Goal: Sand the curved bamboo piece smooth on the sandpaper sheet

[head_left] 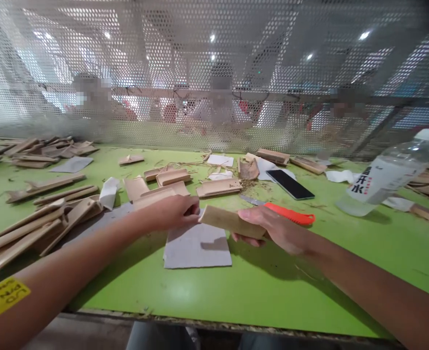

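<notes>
In my right hand (261, 223) is a pale, curved strip of bamboo (222, 218), thumb on top and fingers beneath. It is held above a square of grey-white cardboard (200, 249). My left hand (180, 211) is closed beside the left end of the strip, fingers curled; a small whitish bit shows at its fingertips, too small to name. Just behind my right hand lies a utility knife with an orange handle (289, 214), its blade pointing left. Several trough-shaped bamboo pieces (220, 187) rest beyond my hands.
A black phone (290, 183) lies past the knife. At the right a water bottle (385, 175) leans over. Bamboo strips are piled at the left (35, 228) and far left. Paper scraps and shavings are scattered about. A perforated screen (185, 116) borders the green table (273, 301), with people behind it.
</notes>
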`<state>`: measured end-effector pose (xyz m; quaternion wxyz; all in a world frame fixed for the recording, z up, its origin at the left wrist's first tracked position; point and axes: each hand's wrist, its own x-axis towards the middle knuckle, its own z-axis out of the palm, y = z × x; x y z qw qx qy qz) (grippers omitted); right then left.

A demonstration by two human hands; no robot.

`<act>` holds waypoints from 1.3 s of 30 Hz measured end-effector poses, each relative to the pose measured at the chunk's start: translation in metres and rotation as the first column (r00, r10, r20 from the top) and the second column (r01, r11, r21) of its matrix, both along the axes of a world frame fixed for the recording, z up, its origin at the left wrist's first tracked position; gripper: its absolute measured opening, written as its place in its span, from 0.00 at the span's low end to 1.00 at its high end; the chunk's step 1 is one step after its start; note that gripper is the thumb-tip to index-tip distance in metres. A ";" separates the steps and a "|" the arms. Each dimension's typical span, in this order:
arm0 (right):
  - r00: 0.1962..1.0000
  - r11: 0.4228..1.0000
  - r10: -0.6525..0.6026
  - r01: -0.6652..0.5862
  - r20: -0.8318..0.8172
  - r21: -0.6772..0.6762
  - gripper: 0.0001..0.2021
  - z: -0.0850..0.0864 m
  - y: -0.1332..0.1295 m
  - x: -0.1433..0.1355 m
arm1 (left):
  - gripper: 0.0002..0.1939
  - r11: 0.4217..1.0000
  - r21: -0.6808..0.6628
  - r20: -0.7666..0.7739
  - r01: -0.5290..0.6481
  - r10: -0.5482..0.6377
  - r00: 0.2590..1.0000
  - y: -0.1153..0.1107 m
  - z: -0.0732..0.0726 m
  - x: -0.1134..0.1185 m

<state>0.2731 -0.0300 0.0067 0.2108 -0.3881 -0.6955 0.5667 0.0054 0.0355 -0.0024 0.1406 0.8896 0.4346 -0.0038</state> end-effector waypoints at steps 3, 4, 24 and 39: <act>0.999 0.999 0.034 -0.034 -0.013 0.022 0.27 -0.002 0.001 0.002 | 0.11 1.000 -0.016 -0.007 0.014 -0.015 1.000 0.000 0.002 0.000; 0.999 0.999 0.048 -0.048 -0.021 0.027 0.26 -0.003 0.001 0.002 | 0.11 1.000 -0.022 -0.007 0.021 -0.021 1.000 0.000 0.002 0.000; 0.958 0.915 -0.053 -0.066 -0.282 -0.397 0.28 0.000 0.002 0.003 | 0.19 0.999 -0.038 0.007 0.017 -0.017 1.000 -0.001 0.000 0.000; 0.952 0.920 0.009 -0.127 -0.305 -0.370 0.22 -0.004 0.001 0.004 | 0.18 0.999 -0.029 0.049 0.024 -0.022 0.999 0.000 -0.002 -0.001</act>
